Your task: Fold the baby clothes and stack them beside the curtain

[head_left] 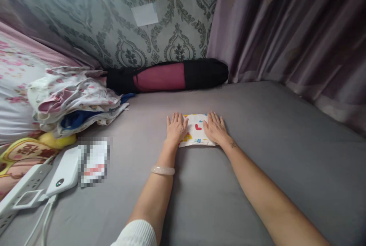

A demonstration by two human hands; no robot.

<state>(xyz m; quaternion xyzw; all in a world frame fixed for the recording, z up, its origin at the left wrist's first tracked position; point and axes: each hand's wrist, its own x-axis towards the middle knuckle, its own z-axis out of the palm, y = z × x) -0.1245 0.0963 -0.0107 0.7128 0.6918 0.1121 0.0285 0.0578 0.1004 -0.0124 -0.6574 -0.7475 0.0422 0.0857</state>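
Note:
A small folded white cloth [196,131] with red, yellow and blue prints lies flat on the grey bed sheet [200,192]. My left hand [175,128], palm down with fingers stretched forward, rests over its left edge. On the right edge lies my right hand [215,127], also flat, with the thumb reaching onto the print. Neither hand grips the cloth. What lies beneath my palms is hidden. A pale bangle [162,170] circles my left wrist.
Stacked clothes [80,97] sit at the left beside a floral pillow [14,93]. A black and maroon roll [160,77] runs along the wall. Near left are a power strip [25,185], a white power bank [65,170] with cables and a blurred-out item [95,162]. Purple curtains [286,29] hang right.

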